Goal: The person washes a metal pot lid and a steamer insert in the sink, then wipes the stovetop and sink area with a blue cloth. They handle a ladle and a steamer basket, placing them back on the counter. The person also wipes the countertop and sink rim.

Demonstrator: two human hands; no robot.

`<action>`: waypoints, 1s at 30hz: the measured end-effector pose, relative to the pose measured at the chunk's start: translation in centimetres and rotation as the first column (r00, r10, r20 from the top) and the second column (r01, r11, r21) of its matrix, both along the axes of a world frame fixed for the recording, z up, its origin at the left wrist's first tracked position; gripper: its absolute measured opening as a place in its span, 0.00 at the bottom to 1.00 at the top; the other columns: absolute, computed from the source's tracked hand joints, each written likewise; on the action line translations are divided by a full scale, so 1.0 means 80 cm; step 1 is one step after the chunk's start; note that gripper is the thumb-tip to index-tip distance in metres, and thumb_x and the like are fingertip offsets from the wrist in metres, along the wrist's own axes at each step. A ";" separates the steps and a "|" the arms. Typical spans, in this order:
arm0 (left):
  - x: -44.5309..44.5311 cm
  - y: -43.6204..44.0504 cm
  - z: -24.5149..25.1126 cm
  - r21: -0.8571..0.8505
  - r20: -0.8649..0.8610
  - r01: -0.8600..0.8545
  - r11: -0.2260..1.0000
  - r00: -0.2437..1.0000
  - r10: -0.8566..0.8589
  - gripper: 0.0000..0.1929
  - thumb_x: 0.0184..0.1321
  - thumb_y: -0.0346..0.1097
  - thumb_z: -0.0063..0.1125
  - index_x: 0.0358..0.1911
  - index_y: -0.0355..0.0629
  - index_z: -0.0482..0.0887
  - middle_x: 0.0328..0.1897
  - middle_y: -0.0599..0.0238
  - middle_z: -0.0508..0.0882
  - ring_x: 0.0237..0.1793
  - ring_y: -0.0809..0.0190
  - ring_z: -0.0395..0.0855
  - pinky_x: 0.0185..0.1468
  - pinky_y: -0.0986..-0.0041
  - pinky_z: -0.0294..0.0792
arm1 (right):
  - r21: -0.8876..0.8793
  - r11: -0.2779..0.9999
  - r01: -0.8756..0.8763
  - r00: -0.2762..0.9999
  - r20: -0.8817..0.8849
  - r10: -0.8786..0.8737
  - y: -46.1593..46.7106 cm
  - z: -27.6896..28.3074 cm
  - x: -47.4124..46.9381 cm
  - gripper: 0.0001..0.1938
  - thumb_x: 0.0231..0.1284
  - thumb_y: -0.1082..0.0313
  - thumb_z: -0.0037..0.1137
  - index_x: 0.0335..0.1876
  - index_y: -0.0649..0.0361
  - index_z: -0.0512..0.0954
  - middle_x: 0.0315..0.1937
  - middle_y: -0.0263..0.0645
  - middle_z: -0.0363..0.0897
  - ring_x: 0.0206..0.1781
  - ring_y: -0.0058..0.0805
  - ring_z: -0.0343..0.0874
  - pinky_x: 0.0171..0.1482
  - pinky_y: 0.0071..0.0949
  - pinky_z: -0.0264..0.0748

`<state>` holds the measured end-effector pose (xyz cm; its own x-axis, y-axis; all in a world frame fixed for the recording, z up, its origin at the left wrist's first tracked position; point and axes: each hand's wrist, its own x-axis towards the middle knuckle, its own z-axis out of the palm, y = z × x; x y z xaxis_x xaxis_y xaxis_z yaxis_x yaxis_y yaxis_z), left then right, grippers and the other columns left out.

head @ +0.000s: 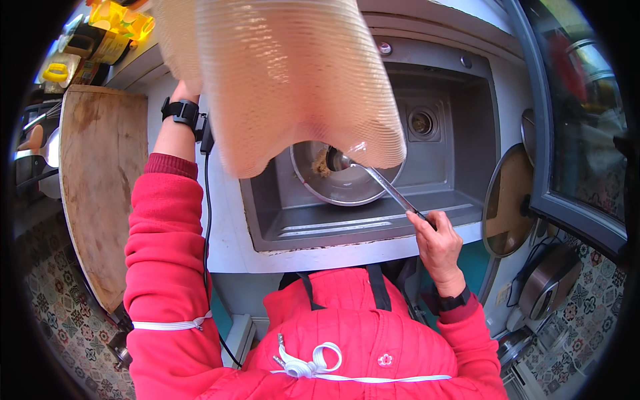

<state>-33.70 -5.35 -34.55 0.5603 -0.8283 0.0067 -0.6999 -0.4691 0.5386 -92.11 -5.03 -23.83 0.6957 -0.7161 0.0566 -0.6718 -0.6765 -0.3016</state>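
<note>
A finely ribbed, translucent peach-coloured plastic sheet or bag [300, 90] hangs large before the camera, over the left part of the sink. My left hand [187, 89] reaches up behind its left side; the fingers are hidden, so their grip cannot be seen. In my right hand [440, 245] is the dark end of a long metal ladle or spoon [392, 189]. Its head lies over a round metal bowl [345, 195], beside a clump of light brown, crumbly matter [321, 165]. The sheet's lower edge hides the far part of the bowl, which stands in the grey sink [425, 165].
A wooden board [100, 190] lies left of the sink, with bottles and packages [95, 45] beyond it. On the right stand a round glass lid [507, 200] and an open framed window [575, 150]. A black cable [206, 215] runs along my left arm.
</note>
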 end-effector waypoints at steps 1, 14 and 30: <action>0.003 -0.005 -0.002 -0.003 0.007 0.005 1.000 1.000 -0.005 0.19 0.56 0.47 0.56 0.44 0.42 0.83 0.43 0.49 0.84 0.47 0.46 0.82 0.48 0.62 0.73 | -0.008 1.000 -0.007 1.000 0.017 0.007 0.000 -0.001 0.003 0.21 0.46 0.78 0.59 0.48 0.43 0.81 0.31 0.34 0.71 0.32 0.30 0.77 0.29 0.28 0.74; -0.047 -0.038 0.024 -0.092 0.139 -0.072 0.993 0.987 0.085 0.19 0.54 0.51 0.55 0.40 0.45 0.85 0.38 0.46 0.84 0.43 0.42 0.82 0.45 0.57 0.73 | 0.874 0.477 0.090 0.808 0.216 -0.548 0.014 -0.005 -0.002 0.18 0.58 0.75 0.57 0.56 0.60 0.74 0.34 0.37 0.76 0.27 0.21 0.75 0.27 0.21 0.70; -0.194 0.103 0.086 -0.123 -0.093 -0.083 0.989 0.993 0.072 0.15 0.54 0.36 0.64 0.45 0.49 0.80 0.25 0.59 0.83 0.28 0.57 0.83 0.33 0.70 0.73 | 0.245 0.957 0.159 0.986 -0.091 -0.140 -0.004 -0.024 0.019 0.21 0.53 0.77 0.56 0.55 0.52 0.76 0.38 0.39 0.76 0.39 0.43 0.79 0.41 0.35 0.76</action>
